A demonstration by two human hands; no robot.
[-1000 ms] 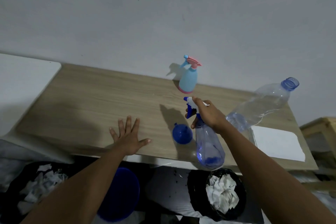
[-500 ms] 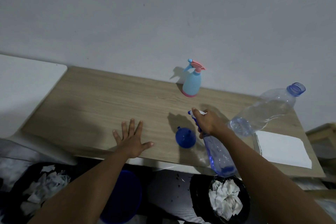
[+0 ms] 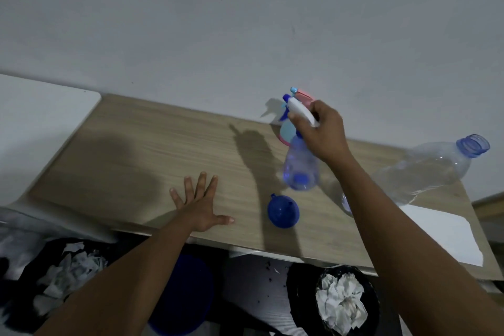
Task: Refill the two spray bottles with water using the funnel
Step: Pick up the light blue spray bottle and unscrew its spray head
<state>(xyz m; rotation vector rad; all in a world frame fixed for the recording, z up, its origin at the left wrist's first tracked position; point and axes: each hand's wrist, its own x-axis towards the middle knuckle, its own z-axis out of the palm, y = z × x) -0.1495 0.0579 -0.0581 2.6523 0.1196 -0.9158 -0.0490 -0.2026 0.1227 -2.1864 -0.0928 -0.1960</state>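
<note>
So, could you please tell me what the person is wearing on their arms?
Nothing shows: the left forearm and right forearm are bare, no sleeves in view. The left grip and right grip have no gloves, rings, watch or bracelets.

The left forearm (image 3: 131,267) and right forearm (image 3: 395,226) are seen bare, uncovered from wrist to frame edge. Short nails are shown on the fingers (image 3: 200,185) of the left hand (image 3: 200,209).

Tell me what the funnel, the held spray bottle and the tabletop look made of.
The funnel looks opaque blue plastic with a faint sheen. The spray bottle is see-through bluish plastic, likely. The tabletop is matt with straight grain: laminate or wood, cannot tell.
</note>
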